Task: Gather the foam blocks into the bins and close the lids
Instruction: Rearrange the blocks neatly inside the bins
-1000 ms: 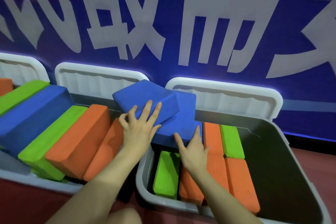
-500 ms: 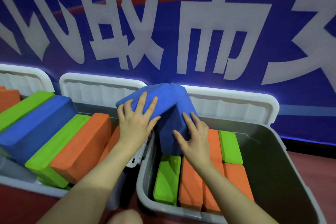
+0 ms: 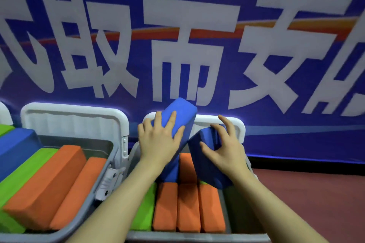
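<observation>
1. Your left hand (image 3: pixel 158 140) lies with fingers spread over the near face of the left blue block (image 3: pixel 177 122). The thumb hooks its right edge, so you have it gripped. The block stands tilted, its top leaning far and right above the right bin (image 3: pixel 134 156).

2. Your right hand (image 3: pixel 223 150) curls over the right blue block (image 3: pixel 207 163), fingertips hooked on its far top edge and thumb pressed to the near face. It is a loose claw hold, fingers well spread. This block also stands on end, tipped toward you, its foot down among the bin's contents.

3. Both blocks sit over the far half of the right bin, which looks like the gap you mean to fill. Held on end, they can likely drop into a slot narrower than their flat face.

4. The near half already holds three orange blocks (image 3: pixel 187 207) side by side, with a green block (image 3: pixel 144 211) to their left, mostly behind your forearm.

5. The left bin (image 3: pixel 110 150) is packed with slanted orange, green and blue blocks, which rise above its rim.

6. Both white lids (image 3: pixel 75 116) stand open against the blue banner (image 3: pixel 197 45). Closing them is not yet begun, and the left bin's stack may need pressing down first.
</observation>
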### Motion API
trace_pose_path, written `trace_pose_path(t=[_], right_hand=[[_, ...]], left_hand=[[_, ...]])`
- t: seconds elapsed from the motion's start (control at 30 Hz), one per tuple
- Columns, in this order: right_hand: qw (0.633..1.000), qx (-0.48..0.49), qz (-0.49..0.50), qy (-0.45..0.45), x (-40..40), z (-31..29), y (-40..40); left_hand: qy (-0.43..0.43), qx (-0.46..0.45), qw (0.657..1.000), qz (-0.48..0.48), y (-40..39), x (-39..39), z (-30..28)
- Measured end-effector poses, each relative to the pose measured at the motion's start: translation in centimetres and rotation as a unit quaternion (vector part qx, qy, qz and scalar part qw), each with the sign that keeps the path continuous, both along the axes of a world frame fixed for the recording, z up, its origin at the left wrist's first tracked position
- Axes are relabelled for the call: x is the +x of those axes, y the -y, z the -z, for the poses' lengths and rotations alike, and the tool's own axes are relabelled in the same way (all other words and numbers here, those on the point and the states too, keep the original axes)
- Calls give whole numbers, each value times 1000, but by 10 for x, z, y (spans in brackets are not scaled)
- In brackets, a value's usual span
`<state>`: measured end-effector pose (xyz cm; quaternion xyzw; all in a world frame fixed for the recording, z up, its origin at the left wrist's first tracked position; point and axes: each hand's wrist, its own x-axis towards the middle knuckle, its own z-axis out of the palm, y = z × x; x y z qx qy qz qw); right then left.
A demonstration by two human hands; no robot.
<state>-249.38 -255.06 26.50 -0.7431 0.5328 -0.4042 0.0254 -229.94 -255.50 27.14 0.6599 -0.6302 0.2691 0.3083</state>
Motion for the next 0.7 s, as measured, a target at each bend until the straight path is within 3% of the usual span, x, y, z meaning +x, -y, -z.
trace_pose_path(t=[0.17,0.33,0.57,0.7], right_hand=[[998,68,10,-13,-10,11,-13],[996,84,15,-11,-3,13,-13],[981,83,7,-173,-7,12,-11],[984,94,-2,-154,-14,12,-12]], left_hand=[[-25,160,986,-33,-20,-19,33],[24,283,958,-29,-29,-21,36],[86,340,936,33,-26,-3,21],[78,327,940,66,-20,-1,12]])
